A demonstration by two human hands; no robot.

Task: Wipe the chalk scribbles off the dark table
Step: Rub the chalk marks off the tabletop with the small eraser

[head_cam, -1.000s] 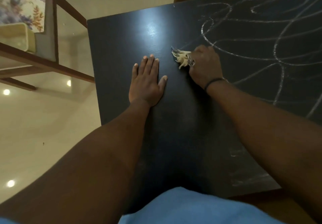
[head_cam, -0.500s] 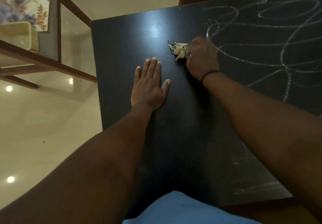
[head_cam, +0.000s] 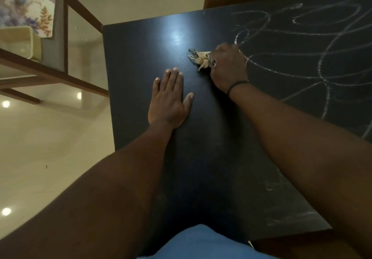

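The right hand (head_cam: 228,67) grips a frayed rag (head_cam: 201,58) at the chalk scribbles' (head_cam: 302,57) left edge. They spread rightward and far. The left hand (head_cam: 168,99) lies flat on the table (head_cam: 141,57).

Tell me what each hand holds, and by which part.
The right hand grips a frayed rag, bunched under its fingers with the loose end sticking out left. The left hand holds nothing, lying flat on the table.

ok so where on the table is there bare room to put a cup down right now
The far left corner of the table, beyond the flat left hand, is bare. So is the near strip between the two forearms. The middle is crowded: the right hand grips a frayed rag there. The right side is covered in chalk scribbles.
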